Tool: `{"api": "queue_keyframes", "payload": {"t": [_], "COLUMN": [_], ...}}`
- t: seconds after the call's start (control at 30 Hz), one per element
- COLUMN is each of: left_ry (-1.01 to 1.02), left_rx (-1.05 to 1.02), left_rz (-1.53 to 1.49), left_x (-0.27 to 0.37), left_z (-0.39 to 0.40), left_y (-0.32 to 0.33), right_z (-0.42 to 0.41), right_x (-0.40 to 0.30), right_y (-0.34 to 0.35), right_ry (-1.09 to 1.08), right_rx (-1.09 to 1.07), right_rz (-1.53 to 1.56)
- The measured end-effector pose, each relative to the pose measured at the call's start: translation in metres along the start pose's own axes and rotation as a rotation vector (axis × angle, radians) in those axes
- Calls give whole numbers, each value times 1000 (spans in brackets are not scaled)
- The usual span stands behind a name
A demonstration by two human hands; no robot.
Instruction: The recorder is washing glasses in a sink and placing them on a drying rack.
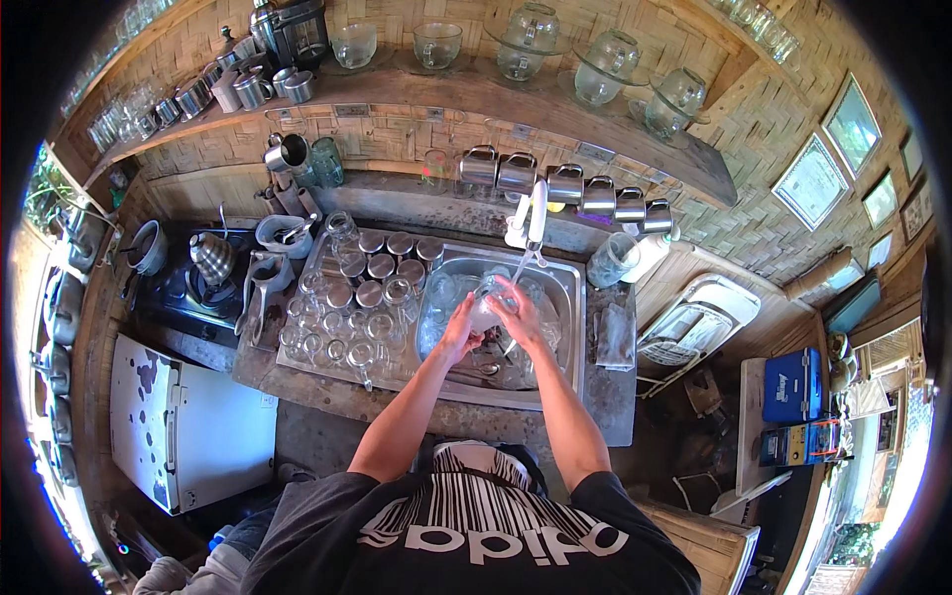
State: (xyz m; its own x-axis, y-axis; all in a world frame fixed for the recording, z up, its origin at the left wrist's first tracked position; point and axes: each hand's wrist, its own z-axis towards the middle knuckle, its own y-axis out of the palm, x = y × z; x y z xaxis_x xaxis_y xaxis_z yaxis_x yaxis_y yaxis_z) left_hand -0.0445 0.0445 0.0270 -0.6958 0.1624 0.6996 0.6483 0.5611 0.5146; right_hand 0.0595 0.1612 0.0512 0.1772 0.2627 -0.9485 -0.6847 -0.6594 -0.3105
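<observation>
Both hands meet over the stainless-steel sink (576, 327), just below the white faucet (534, 216). My left hand (462, 327) and my right hand (515, 312) are closed around a clear glass (485, 311) from its two sides. Water seems to run from the spout near the fingers. In the basin beneath lie several glass vessels and a metal spoon (487, 369). On the drainboard (401, 357) to the left stand glass mugs (361, 353) and several glass jars with metal lids (370, 294). The lower part of the held glass is partly hidden by the fingers.
A glass pitcher (614, 260) and a folded cloth (616, 335) are right of the sink. Steel mugs (517, 171) hang behind the faucet. A gooseneck kettle (212, 256) stands on the stove at left. Above runs a wooden shelf (461, 85) with glass cups.
</observation>
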Motion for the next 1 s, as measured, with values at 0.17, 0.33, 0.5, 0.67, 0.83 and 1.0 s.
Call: {"api": "queue_keyframes", "payload": {"t": [0.17,0.33,0.5,0.67,0.83,1.0], "left_ry": [69,158,108,57,-7,-108], "left_rx": [77,-21,61,52,81,108], "left_rz": [-40,-46,14,26,66,194], "left_x": [-5,-9,-9,-6,-9,-8], "left_z": [-4,-3,-6,-4,2,4], "left_y": [19,13,19,14,9,9], "right_z": [4,6,3,3,0,2], "right_x": [-9,-14,-12,-15,-23,-23], "right_y": [-9,-6,-8,-17,-21,-20], "right_ry": [16,202,274,267,272,376], "right_rx": [41,112,130,-23,-157,-63], "right_rz": [-151,-209,-194,-157,49,28]}}
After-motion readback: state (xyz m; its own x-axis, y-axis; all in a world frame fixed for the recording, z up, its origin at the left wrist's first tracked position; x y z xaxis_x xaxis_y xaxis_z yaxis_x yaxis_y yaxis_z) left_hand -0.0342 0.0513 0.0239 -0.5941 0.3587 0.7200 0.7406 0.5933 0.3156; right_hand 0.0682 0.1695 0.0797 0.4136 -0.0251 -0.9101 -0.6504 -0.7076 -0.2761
